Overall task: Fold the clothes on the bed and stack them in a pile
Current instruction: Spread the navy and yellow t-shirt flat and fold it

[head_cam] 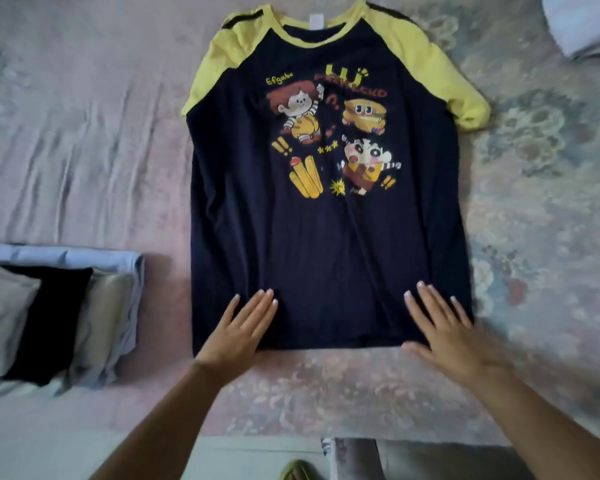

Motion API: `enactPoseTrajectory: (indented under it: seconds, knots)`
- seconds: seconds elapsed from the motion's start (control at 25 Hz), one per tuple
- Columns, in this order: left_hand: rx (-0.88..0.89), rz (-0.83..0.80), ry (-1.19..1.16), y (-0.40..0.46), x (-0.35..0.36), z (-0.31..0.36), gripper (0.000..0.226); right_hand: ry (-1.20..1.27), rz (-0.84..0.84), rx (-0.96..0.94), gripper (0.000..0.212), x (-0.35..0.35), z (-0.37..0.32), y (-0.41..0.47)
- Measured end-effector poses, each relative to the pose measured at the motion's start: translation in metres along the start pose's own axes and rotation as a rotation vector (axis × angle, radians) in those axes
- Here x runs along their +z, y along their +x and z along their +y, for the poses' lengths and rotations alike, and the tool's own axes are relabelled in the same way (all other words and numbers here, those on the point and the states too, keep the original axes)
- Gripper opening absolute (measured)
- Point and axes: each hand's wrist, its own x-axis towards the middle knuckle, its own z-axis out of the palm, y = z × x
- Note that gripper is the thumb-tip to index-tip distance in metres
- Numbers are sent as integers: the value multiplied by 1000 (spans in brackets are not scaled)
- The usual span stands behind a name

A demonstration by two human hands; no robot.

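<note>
Fingers (257, 303) of the left hand (238, 336) lie straight and together, flat on the lower hem of the navy T-shirt (326, 244), left of centre in the frame; they hold nothing. Fingers of the right hand (444, 332) are likewise straight, slightly spread, pressed on the hem toward its right corner, gripping nothing. The T-shirt, with yellow raglan sleeves (440, 81) and a cartoon print (329, 133), lies face up and spread flat in the centre of the frame. Its long axis runs from the hem at the hands up to the collar at the top of the frame, directly away from the fingers. Each hand sits nearer its own side seam, so either edge is in reach for a lengthwise fold; this appears to be the smoothing step before folding. At lower left, apart from the shirt, a pile of folded clothes (49, 317) in grey, black and pale blue rests on the bed (84, 133), whose pink patterned sheet is wrinkled at left. A white object (582, 22) shows at the upper right corner, too cropped to identify.
</note>
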Motion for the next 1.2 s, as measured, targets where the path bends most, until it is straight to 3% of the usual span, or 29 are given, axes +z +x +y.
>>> enactPoseTrajectory:
  seconds: [0.08,0.16,0.24,0.32,0.44,0.52,0.72,0.88,0.96,1.04,1.08,1.12,1.2]
  knots:
    - [-14,62,10,-10,3,0,71,26,-12,87,66,1,0,-8]
    - [-23,104,21,-17,4,11,59,-40,118,85,52,0,-6,-13]
    - [-42,157,36,-18,4,13,54,-25,195,75,64,-3,-7,-21]
    - [-30,215,70,-30,2,13,56,-103,165,64,58,0,-2,-31]
    - [66,278,122,-62,6,3,64,-198,260,83,50,16,26,-67]
    - [108,285,137,-74,11,-1,57,-232,367,57,50,24,39,-82]
    - [75,279,88,-58,-3,-5,15,-291,334,89,46,25,26,-70]
    - [57,267,27,-57,-7,-10,14,-93,377,127,64,23,32,-68]
    - [42,280,42,-59,-5,-13,24,124,330,353,50,20,36,-76]
    - [59,258,86,-64,-5,-15,27,376,177,690,36,14,45,-88]
    - [75,239,106,-66,-6,-16,25,417,121,757,33,13,48,-93]
    - [91,231,118,-68,-6,-16,22,339,95,746,35,14,50,-94]
    - [102,217,114,-70,-6,-13,21,41,146,544,52,24,51,-90]
